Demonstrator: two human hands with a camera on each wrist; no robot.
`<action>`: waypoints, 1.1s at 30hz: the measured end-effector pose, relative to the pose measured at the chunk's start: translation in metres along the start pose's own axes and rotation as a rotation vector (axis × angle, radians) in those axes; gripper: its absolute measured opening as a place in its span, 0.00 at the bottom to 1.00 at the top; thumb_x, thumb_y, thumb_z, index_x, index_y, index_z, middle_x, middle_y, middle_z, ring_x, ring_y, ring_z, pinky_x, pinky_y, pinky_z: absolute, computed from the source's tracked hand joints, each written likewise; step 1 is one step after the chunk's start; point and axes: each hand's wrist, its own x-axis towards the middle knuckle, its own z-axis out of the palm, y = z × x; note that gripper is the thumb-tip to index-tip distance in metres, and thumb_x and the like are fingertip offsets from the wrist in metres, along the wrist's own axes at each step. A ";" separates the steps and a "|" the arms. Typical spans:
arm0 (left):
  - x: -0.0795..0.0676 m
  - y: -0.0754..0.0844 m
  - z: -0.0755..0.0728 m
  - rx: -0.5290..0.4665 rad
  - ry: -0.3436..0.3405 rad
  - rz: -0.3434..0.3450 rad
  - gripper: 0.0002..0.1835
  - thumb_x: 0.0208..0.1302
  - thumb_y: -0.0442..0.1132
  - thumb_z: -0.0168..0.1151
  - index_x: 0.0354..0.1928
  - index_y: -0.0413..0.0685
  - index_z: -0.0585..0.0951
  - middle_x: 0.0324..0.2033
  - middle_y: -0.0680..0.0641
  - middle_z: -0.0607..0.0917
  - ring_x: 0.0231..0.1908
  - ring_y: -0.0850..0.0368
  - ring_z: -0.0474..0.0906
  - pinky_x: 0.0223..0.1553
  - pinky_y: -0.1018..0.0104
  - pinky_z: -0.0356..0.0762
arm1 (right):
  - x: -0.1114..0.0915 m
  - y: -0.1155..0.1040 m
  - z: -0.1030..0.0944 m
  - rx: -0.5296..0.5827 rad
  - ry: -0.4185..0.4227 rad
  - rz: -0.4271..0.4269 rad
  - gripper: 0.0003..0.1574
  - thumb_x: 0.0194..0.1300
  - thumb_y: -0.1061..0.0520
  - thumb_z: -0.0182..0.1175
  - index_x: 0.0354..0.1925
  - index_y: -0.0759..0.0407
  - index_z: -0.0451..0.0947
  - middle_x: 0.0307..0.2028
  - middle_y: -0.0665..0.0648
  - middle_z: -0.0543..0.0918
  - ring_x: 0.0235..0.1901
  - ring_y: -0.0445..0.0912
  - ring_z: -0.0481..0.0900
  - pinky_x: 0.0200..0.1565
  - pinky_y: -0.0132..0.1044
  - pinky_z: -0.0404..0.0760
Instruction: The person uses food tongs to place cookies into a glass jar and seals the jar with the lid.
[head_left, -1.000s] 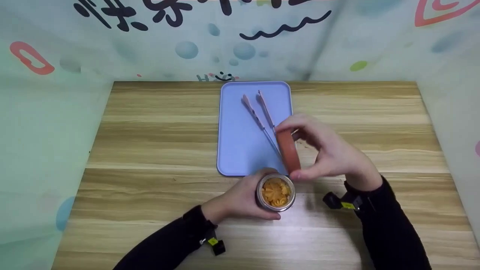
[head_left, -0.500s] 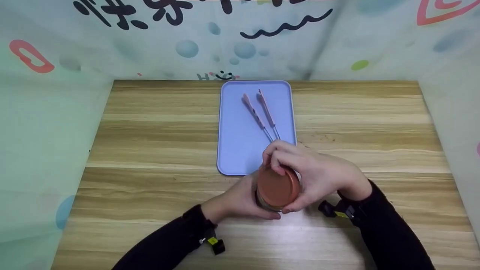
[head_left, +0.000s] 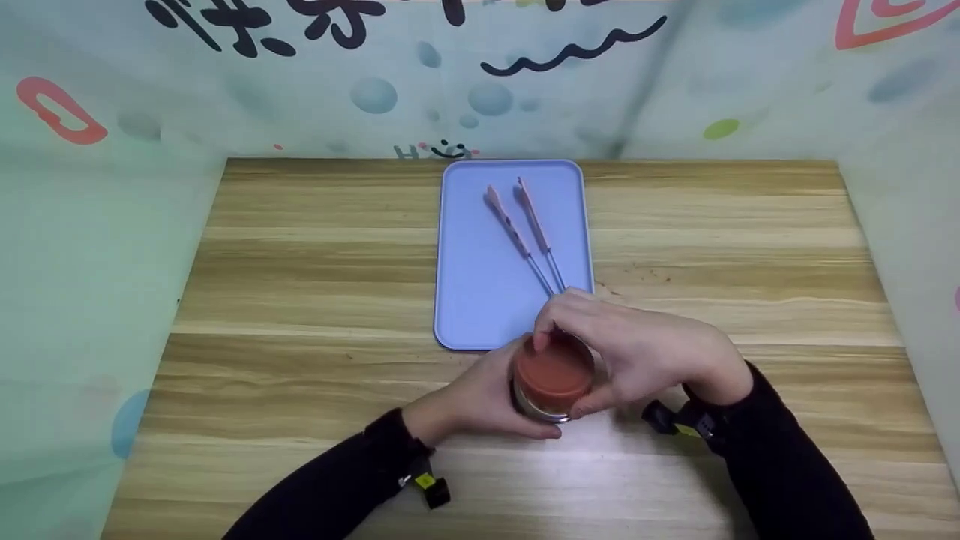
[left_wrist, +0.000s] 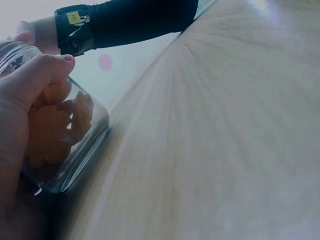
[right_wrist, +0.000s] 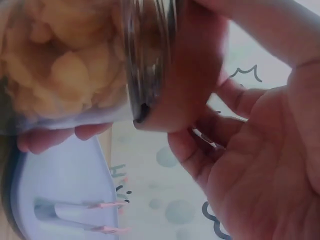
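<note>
My left hand (head_left: pixel 484 397) grips a clear jar (left_wrist: pixel 95 132) round its side, just in front of the tray. Yellow-orange, cookie-like pieces (right_wrist: pixel 65 65) fill much of the jar. An orange-brown lid (head_left: pixel 553 371) covers the jar's mouth. Fingers and thumb of my right hand (head_left: pixel 652 349) hold that lid by its edge. From the right wrist view, the lid sits against the jar's shiny rim (right_wrist: pixel 150 55); how firmly it is seated I cannot tell.
A lavender tray (head_left: pixel 469 292) lies behind the jar on the wood-grain table (head_left: pixel 300 300). Tongs (head_left: pixel 533 216) with pink handles rest on it, their near end hidden by my right hand. A printed cloth (head_left: pixel 262 105) hangs behind the table. Small crumbs (head_left: pixel 652 274) lie right of the tray.
My right hand has brought the lid from beside the jar, where it was held on edge, down and left onto the mouth, covering the contents. The left hand keeps its grip.
</note>
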 end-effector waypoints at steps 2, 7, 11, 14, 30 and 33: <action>0.001 -0.001 0.000 -0.034 -0.012 0.008 0.52 0.37 0.44 0.81 0.66 0.62 0.60 0.57 0.59 0.75 0.58 0.64 0.72 0.65 0.66 0.68 | 0.000 -0.001 0.000 0.010 -0.005 0.018 0.48 0.40 0.34 0.74 0.55 0.49 0.67 0.53 0.46 0.68 0.55 0.39 0.64 0.57 0.32 0.68; 0.001 -0.003 0.000 -0.095 -0.023 -0.003 0.51 0.37 0.42 0.81 0.65 0.62 0.61 0.56 0.58 0.75 0.58 0.63 0.73 0.64 0.65 0.69 | 0.001 -0.002 0.000 -0.022 -0.017 0.061 0.48 0.41 0.28 0.70 0.59 0.41 0.70 0.54 0.46 0.65 0.55 0.39 0.64 0.56 0.34 0.70; 0.001 -0.003 0.000 -0.103 -0.021 -0.011 0.52 0.38 0.42 0.81 0.66 0.62 0.60 0.57 0.58 0.75 0.59 0.62 0.72 0.65 0.65 0.68 | 0.000 0.000 -0.001 -0.057 -0.005 0.054 0.39 0.46 0.30 0.68 0.56 0.37 0.74 0.55 0.47 0.66 0.56 0.40 0.64 0.56 0.37 0.68; 0.001 -0.002 0.000 -0.082 -0.017 -0.017 0.52 0.38 0.43 0.81 0.66 0.63 0.60 0.58 0.58 0.75 0.59 0.63 0.72 0.65 0.66 0.67 | -0.001 0.001 -0.002 -0.061 -0.010 0.057 0.33 0.48 0.30 0.67 0.52 0.36 0.75 0.59 0.48 0.66 0.60 0.43 0.63 0.58 0.41 0.67; 0.000 0.003 -0.001 -0.022 -0.002 0.019 0.55 0.37 0.43 0.81 0.68 0.63 0.58 0.61 0.59 0.72 0.61 0.63 0.69 0.67 0.65 0.66 | 0.002 -0.006 0.000 -0.032 -0.049 0.004 0.53 0.38 0.41 0.75 0.64 0.40 0.65 0.57 0.43 0.72 0.58 0.37 0.65 0.58 0.34 0.69; -0.001 0.003 0.000 0.012 -0.005 0.002 0.57 0.37 0.44 0.81 0.70 0.64 0.56 0.63 0.60 0.69 0.63 0.64 0.68 0.68 0.66 0.64 | 0.001 -0.007 0.002 -0.054 -0.065 0.013 0.55 0.37 0.43 0.75 0.65 0.39 0.64 0.57 0.43 0.70 0.59 0.38 0.64 0.58 0.34 0.70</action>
